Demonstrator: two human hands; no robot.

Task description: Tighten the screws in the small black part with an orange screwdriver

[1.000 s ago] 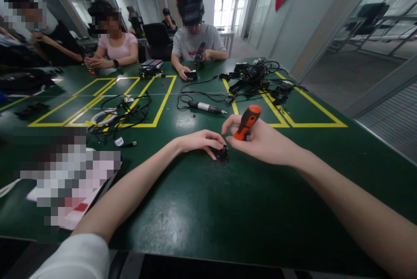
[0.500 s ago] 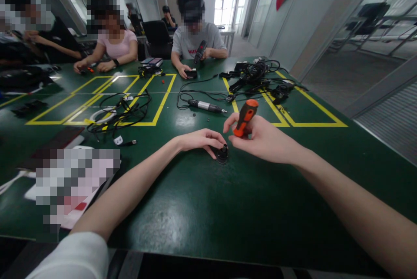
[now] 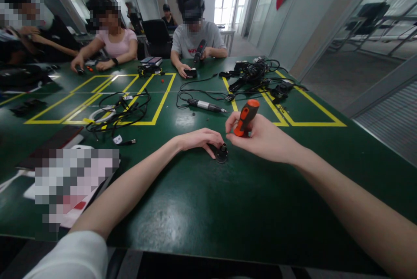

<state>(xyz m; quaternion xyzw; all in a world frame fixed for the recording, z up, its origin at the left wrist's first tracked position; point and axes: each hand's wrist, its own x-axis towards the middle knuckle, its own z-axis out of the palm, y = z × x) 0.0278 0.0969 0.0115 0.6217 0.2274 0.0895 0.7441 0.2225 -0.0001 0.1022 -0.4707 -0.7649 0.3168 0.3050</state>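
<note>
On the green table [image 3: 195, 209], my left hand [image 3: 200, 138] has its fingers closed around a small black part [image 3: 222, 154] with a round base and a short upright post. Just to the right, my right hand [image 3: 260, 137] grips a screwdriver [image 3: 246, 117] by its orange and black handle. The handle leans, its butt end up and to the right. I cannot make out the screwdriver's shaft. Its lower end is close to the black part, though whether they touch cannot be told.
Beyond my hands lies a silver and black corded electric screwdriver [image 3: 206, 105]. Black cables lie tangled at left [image 3: 130, 107] and back right [image 3: 254, 75]. Phones and a pixelated pale item [image 3: 78, 179] sit near my left arm. Across the table, a person [image 3: 198, 38] holds a dark tool.
My right hand has shifted very slightly, and the screwdriver handle tilts a little more to the right. My left hand stays on the black part. A co-worker's hand at far left has moved slightly left.
</note>
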